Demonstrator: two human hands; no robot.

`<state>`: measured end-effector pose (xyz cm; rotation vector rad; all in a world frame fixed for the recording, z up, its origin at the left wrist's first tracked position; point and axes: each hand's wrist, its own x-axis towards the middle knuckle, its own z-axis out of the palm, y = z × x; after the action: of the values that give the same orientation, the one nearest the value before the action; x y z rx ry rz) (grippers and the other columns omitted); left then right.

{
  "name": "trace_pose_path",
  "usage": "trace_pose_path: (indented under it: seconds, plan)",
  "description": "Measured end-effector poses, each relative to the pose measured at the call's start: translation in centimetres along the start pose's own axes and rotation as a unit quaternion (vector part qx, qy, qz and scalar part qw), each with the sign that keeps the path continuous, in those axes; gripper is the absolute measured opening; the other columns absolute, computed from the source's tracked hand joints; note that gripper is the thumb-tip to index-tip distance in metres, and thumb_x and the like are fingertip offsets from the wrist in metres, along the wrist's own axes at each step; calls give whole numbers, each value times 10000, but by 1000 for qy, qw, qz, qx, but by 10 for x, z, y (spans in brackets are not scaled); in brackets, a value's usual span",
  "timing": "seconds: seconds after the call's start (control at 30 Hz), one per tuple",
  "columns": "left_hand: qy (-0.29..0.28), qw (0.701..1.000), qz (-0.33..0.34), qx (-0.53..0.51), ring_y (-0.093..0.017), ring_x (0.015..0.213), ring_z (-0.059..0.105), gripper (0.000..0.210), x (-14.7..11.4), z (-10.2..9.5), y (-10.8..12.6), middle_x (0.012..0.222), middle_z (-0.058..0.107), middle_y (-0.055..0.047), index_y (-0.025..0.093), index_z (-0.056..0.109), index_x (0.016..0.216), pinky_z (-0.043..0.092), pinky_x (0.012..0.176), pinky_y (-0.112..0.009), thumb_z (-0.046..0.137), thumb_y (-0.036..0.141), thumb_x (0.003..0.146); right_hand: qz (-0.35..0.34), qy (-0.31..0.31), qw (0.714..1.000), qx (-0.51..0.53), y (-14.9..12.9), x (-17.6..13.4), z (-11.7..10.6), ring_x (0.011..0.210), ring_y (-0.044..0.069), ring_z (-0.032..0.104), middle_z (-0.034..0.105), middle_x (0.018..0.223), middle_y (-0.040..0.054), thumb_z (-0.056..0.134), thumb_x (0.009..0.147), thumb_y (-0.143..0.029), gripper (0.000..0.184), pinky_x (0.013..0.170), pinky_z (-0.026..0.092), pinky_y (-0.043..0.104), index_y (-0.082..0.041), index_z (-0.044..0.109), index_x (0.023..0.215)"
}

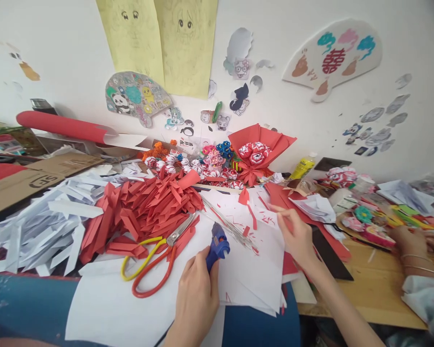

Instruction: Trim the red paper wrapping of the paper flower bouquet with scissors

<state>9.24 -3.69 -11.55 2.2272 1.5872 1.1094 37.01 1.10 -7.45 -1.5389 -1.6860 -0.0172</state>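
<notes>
My left hand is wrapped around the handle of a blue glue gun, its cord trailing down below the wrist. My right hand has thumb and forefinger brought together over the right edge of the white paper sheets; what lies between the fingertips is too small to make out. Between the hands, a bundle of thin wires and red paper scraps rest on the sheets. Left of the glue gun lie scissors with one yellow and one orange handle. A small red paper piece is farther back.
Piles of folded red paper strips and white paper strips fill the left. Behind stand a red-wrapped bouquet and a yellow bottle. At the right, another person's hand rests near paper flowers.
</notes>
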Motion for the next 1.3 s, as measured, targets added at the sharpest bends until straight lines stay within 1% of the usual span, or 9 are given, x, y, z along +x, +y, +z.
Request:
trace_pose_path:
  seconds: [0.07,0.23,0.43,0.77,0.93,1.03,1.1,1.2,1.3]
  plan:
    - [5,1000,5,1,-257,938,674,238,-1,0,0,1017,700,-103,180,445,1192,554,737,-376,413,249,966,-24,-13,1000,6,1,5,-4,1198,216,595,642,1279,59,438,956,-315,77,1018,460,442,-272,501,946]
    - [13,1000,12,1,-253,942,677,240,-1,0,-1,1022,702,-103,180,447,1192,554,742,-370,421,244,962,-94,-204,974,34,-3,-8,1,1267,181,539,596,1345,22,417,961,-275,136,1072,436,405,-276,549,995]
    - [18,1000,19,6,-244,913,681,227,1,-1,1,987,708,-102,176,454,1175,556,724,-356,421,242,960,-30,-329,941,73,-12,-20,10,1292,211,520,569,1382,30,381,976,-344,228,1074,439,442,-288,558,1109]
    - [17,1000,16,9,-252,935,675,250,-1,1,0,1016,702,-105,176,451,1199,561,736,-370,417,254,963,95,-277,933,207,-17,-19,11,1224,246,575,683,1204,48,439,947,-443,221,1044,432,475,-265,502,832]
    - [13,1000,6,1,-256,927,679,237,0,-1,1,997,705,-101,177,462,1183,556,728,-374,417,249,962,223,-81,923,302,7,-2,10,748,191,662,657,771,-13,548,871,-513,292,701,543,326,-241,490,781]
    - [12,1000,6,-3,-256,937,675,236,0,-1,1,998,705,-98,179,461,1183,555,731,-373,420,246,961,257,16,896,362,13,9,3,706,178,654,633,739,-21,573,856,-500,270,657,539,309,-243,500,822]
    - [12,1000,5,-3,-254,942,672,237,-1,-1,1,1000,704,-96,180,456,1186,556,729,-370,422,247,961,227,58,919,318,10,9,-5,767,179,666,665,781,-10,550,880,-477,241,710,544,313,-249,492,828]
    - [10,1000,5,-3,-247,952,667,236,-1,0,0,1020,702,-92,187,447,1190,556,744,-367,420,248,963,122,10,973,195,1,-5,-14,1002,201,663,713,1062,31,498,926,-412,180,882,523,364,-262,462,833]
    - [7,1000,8,-4,-242,953,664,234,-2,0,-1,1021,701,-88,188,443,1189,555,750,-364,419,251,965,6,-150,985,88,-7,-28,-13,1246,218,555,617,1320,36,452,951,-336,87,1047,442,425,-278,515,933]
